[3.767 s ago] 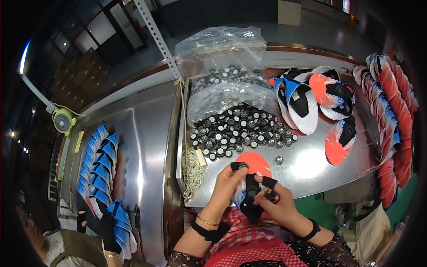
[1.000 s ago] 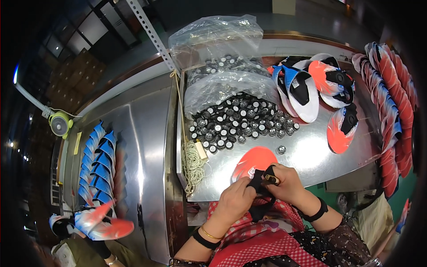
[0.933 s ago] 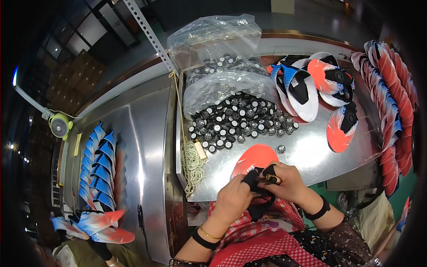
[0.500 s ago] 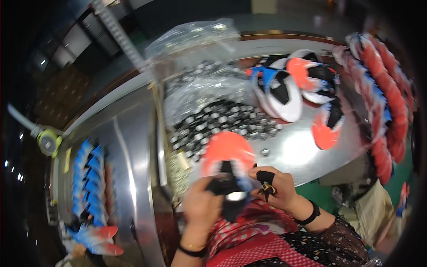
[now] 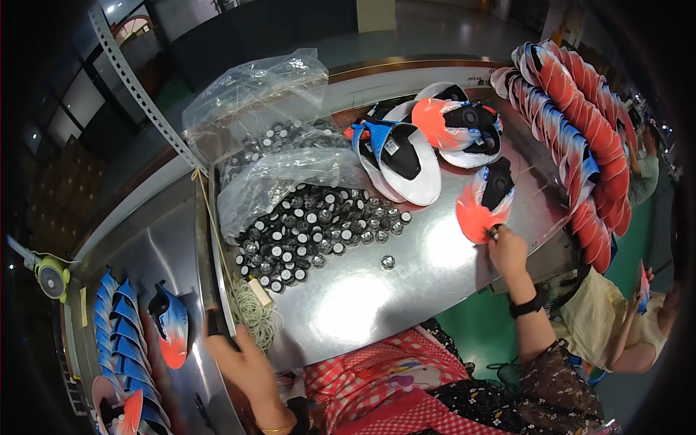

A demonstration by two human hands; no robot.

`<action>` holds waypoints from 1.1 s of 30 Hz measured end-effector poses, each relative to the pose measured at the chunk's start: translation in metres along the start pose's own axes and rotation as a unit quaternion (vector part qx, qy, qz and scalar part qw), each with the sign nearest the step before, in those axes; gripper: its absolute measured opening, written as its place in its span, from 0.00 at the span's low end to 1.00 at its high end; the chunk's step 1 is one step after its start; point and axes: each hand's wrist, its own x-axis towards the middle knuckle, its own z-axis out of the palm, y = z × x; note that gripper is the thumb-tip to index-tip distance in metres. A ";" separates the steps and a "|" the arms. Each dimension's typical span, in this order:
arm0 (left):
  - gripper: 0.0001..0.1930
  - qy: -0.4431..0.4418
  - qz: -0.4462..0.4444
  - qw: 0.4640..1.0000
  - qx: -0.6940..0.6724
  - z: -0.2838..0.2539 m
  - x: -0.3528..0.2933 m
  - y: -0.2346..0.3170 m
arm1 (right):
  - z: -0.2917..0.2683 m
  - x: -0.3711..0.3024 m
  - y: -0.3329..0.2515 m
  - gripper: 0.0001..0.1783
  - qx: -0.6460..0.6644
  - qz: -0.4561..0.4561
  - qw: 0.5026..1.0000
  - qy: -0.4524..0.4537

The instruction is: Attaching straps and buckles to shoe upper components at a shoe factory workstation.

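My right hand (image 5: pixel 510 255) reaches to the right side of the metal table and pinches the brim edge of a coral, white and blue cap (image 5: pixel 478 210) with a black crown part. My left hand (image 5: pixel 243 368) is at the divider left of the table, slightly blurred, its fingers apart and with nothing in them. Just beyond it on the left bench lies another cap (image 5: pixel 172 326) in blue and coral, apart from the hand. Several finished-looking caps (image 5: pixel 453 123) lie together farther back, beside a white-edged upturned cap (image 5: pixel 413 174).
A heap of small round black, white and silver pieces (image 5: pixel 297 235) spills from a clear plastic bag (image 5: pixel 290 174). Tangled string (image 5: pixel 254 315) lies by the divider. Long stacks of brims (image 5: pixel 569 138) stand at right, rows of blue caps (image 5: pixel 123 326) at left. Another person's arm (image 5: pixel 631 341) shows at right.
The cap that both hands held in the middle is gone from there; a cap now lies on the left bench. My hands have parted, the right one onto another cap. The view has shifted.
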 end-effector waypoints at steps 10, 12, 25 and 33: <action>0.07 -0.410 0.225 0.869 -0.164 0.052 -0.054 0.040 | -0.062 -0.024 -0.081 0.07 0.135 -0.101 0.980 -0.107; 0.07 -0.439 0.221 0.855 -0.168 0.055 -0.059 0.042 | -0.066 -0.007 -0.068 0.11 0.162 -0.097 0.982 0.007; 0.24 -0.388 0.290 0.859 -0.165 0.077 -0.074 0.053 | -0.079 -0.059 -0.113 0.19 0.388 -0.041 0.818 -0.422; 0.13 -0.421 0.019 0.856 -0.299 0.073 -0.040 0.019 | -0.101 -0.080 -0.168 0.15 0.506 -0.009 0.609 -0.611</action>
